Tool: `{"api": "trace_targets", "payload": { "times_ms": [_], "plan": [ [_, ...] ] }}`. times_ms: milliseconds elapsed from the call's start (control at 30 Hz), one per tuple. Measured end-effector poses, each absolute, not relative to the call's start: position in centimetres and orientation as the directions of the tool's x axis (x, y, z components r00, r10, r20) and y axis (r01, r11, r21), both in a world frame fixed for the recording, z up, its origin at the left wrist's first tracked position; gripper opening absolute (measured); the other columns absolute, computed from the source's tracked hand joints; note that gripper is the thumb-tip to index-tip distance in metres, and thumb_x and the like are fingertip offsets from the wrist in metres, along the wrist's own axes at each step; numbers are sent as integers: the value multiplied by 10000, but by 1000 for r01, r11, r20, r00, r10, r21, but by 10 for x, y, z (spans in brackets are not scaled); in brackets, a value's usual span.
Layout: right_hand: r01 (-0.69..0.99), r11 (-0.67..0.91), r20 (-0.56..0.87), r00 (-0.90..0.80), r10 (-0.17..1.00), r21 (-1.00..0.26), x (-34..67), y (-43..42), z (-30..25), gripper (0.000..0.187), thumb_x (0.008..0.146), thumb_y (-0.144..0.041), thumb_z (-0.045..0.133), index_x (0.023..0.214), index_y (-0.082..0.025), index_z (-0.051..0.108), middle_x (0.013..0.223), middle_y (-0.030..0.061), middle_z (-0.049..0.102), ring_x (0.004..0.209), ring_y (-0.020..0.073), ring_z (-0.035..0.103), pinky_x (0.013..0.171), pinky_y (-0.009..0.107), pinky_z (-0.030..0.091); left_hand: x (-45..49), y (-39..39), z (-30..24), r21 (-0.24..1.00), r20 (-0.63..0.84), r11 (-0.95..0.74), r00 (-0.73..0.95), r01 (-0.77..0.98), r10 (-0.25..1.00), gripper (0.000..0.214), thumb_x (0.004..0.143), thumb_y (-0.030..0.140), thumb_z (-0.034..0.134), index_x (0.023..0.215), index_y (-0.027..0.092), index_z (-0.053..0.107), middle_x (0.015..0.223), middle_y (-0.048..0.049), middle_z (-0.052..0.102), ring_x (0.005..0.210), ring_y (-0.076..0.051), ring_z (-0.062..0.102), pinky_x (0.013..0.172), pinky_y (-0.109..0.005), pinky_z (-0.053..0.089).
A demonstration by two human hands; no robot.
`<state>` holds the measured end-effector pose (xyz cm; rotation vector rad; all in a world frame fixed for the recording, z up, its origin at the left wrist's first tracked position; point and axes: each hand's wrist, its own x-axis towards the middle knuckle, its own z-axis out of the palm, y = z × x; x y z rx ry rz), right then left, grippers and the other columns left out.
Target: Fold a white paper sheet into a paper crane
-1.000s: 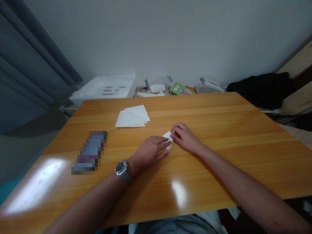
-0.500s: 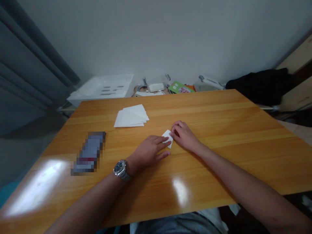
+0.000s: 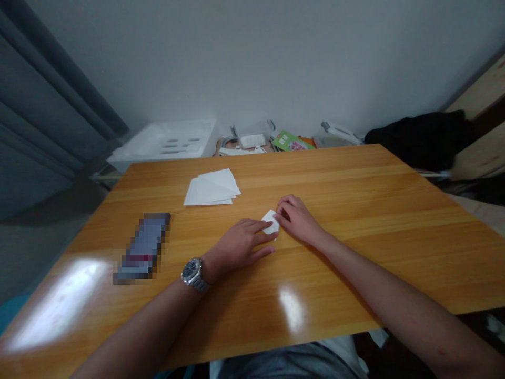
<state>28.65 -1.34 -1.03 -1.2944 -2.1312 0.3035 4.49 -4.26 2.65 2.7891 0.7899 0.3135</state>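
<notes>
A small piece of folded white paper (image 3: 270,216) lies on the wooden table between my hands. My left hand (image 3: 239,245), with a metal watch on its wrist, rests flat with fingers spread; its index and middle fingers reach across the paper. At the paper's right corner, my right hand (image 3: 298,218) is closed in a pinch, thumb and index fingertips meeting at the edge. The lower part of the paper is mostly hidden by my left fingers.
Several loose white paper sheets (image 3: 213,188) overlap farther back on the wooden table (image 3: 335,184). A blurred-out phone-like object (image 3: 144,247) lies to the left. Behind the far edge are a white tray (image 3: 165,137), a green booklet (image 3: 292,141) and a dark cloth (image 3: 422,139).
Less of the paper's lower tip shows below my left fingers, and its outline there looks slightly different. Both hands have stayed almost in place.
</notes>
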Motion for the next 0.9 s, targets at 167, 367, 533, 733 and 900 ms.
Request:
{"api": "trace_targets", "payload": {
  "times_ms": [167, 367, 533, 733, 900],
  "plan": [
    [715, 492, 390, -322, 863, -497, 286, -13, -10, 86, 924, -241, 650, 854, -215, 607, 1049, 85, 579, 1015, 255, 551, 945, 434, 459, 43, -42, 27, 270, 148, -840, 842, 470, 519, 428, 1018, 482, 495, 1389, 305, 611, 1494, -97, 536, 1298, -289, 557, 1103, -495, 436],
    [717, 490, 398, -313, 862, -497, 287, -11, -14, 106, 920, -248, 657, 836, -217, 599, 1065, 86, 579, 1025, 255, 552, 955, 437, 459, 39, -42, 30, 278, 138, -854, 861, 440, 489, 412, 1002, 502, 515, 1366, 345, 629, 1534, -87, 488, 1341, -298, 517, 1115, -502, 423],
    [718, 484, 392, -310, 866, -501, 287, -13, -12, 105, 928, -270, 655, 847, -219, 611, 1057, 83, 572, 1020, 256, 548, 950, 439, 461, 40, -42, 32, 316, 158, -850, 860, 422, 485, 407, 993, 484, 543, 1366, 343, 625, 1561, -63, 464, 1344, -299, 514, 1116, -498, 420],
    [708, 492, 382, -327, 864, -507, 287, -14, -7, 51, 937, -253, 641, 896, -222, 642, 1063, 86, 576, 1024, 256, 551, 946, 435, 465, 42, -44, 32, 323, 136, -851, 870, 413, 474, 492, 976, 525, 551, 1414, 302, 569, 1523, -53, 520, 1358, -298, 498, 1137, -493, 388],
    [677, 520, 384, -359, 851, -521, 294, -15, -6, 47, 930, -268, 651, 940, -228, 628, 1066, 83, 577, 1026, 253, 561, 950, 436, 474, 42, -45, 28, 341, 151, -831, 848, 439, 509, 582, 957, 552, 570, 1477, 301, 496, 1519, -51, 526, 1346, -286, 506, 1128, -480, 394]
  ]
}}
